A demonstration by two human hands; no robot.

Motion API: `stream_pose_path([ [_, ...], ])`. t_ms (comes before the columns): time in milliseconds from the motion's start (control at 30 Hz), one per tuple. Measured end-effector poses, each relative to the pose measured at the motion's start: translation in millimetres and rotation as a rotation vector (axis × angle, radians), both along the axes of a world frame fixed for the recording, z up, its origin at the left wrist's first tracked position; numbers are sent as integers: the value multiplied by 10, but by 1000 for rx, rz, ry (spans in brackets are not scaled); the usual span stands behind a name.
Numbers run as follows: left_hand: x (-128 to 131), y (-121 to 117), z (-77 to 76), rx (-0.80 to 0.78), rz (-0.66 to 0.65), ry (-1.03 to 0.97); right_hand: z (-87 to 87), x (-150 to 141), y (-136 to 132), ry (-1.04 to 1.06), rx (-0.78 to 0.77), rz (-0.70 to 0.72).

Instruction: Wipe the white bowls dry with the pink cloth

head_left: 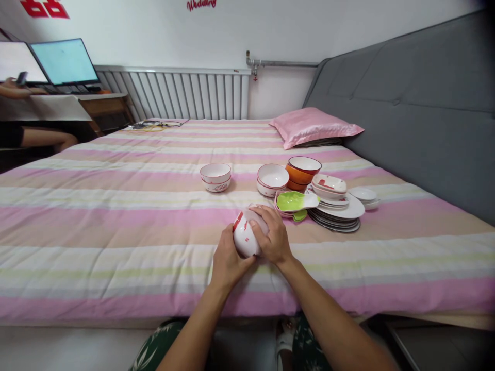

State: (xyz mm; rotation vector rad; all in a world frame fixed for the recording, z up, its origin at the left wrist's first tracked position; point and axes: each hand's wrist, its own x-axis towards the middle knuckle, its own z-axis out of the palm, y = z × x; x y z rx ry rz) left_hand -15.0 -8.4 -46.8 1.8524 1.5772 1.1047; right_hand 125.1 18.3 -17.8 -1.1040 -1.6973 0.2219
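Observation:
Between my two hands is a white bowl (pixel 244 238) with a red rim band and small red marks, tipped on its side above the striped bedspread. My left hand (pixel 227 260) wraps its near left side, thumb along the bottom. Across its right side lies my right hand (pixel 274 234), fingers curled over it. Just beyond stand two stacked white bowls (pixel 215 178) and, to their right, another white bowl stack (pixel 273 179) with red rims. Close to my right hand are green leaf-shaped dishes (pixel 292 201) on pink ones.
Orange bowls (pixel 297 176), a plate stack (pixel 353 208) topped by small square dishes (pixel 328 184), and small white dishes (pixel 363 195) stand at the right. Farther back lie a pink pillow (pixel 315 125) and cables (pixel 154 124). At far left a person's hand (pixel 13 88) holds a phone near monitors.

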Motion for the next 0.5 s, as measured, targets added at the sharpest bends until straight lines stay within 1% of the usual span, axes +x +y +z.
stream_pose_path([
  [133, -6, 15, -42, 16, -3, 1, -67, 12, 51, 82, 4, -32],
  [233, -9, 16, -39, 23, -7, -1, -96, 14, 62, 104, 9, -61],
  [400, -22, 17, -9, 1, -1, 35, -62, 0, 2, 33, 27, -74],
  [500, -40, 31, -15, -11, -4, 11, -42, -35, -60, -39, 63, -66],
])
